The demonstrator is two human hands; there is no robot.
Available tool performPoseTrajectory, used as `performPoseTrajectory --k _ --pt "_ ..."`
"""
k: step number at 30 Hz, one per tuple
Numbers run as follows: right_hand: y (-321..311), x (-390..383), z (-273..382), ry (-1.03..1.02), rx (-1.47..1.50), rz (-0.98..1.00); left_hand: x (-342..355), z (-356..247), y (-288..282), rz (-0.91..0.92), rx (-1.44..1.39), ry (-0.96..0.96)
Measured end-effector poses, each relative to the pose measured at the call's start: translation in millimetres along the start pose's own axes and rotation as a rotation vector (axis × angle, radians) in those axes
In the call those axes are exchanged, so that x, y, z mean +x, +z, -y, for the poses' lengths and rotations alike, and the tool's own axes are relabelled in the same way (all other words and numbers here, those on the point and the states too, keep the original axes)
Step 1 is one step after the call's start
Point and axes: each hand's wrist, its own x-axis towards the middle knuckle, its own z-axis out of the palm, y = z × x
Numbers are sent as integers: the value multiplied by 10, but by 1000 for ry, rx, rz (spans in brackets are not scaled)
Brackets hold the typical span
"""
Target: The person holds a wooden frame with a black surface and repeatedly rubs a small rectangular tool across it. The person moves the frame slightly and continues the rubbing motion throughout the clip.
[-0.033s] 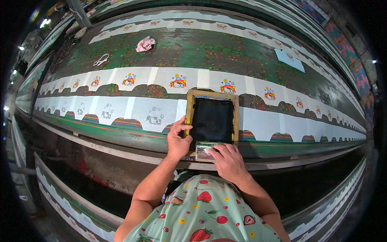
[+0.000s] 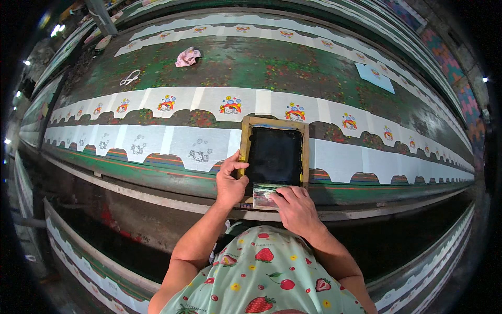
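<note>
A wooden-framed printing screen (image 2: 305, 157) with a black-inked middle lies over the near row of white fabric pieces. Its left side is gripped by my left hand (image 2: 231, 180), the thumb and fingers closed about the wood. My right hand (image 2: 297, 208) is closed on a squeegee (image 2: 264, 198), a flat, ink-smeared blade at the screen's near end. The blade's edge meets the black area. Left of the screen, a white fabric piece (image 2: 180, 144) carries a grey outline print; to its right, a fabric piece (image 2: 340, 159) shows plain white.
Beyond the screen runs a row of fabric pieces with coloured prints (image 2: 230, 106). On the green, paint-speckled table (image 2: 235, 57) lie a crumpled pink cloth (image 2: 187, 57), a white looped strip (image 2: 130, 78) and a light blue piece (image 2: 375, 78). The table's near rail (image 2: 157, 196) passes before me.
</note>
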Motion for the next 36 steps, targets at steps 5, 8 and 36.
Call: performPoseTrajectory --k 5,8,36 --pt "-126 242 -152 -10 7 102 62 82 -33 12 90 17" --pt "-310 501 -435 22 114 293 105 87 -45 24 58 7" --pt "51 535 -273 114 53 71 321 -244 -181 149 182 -213"
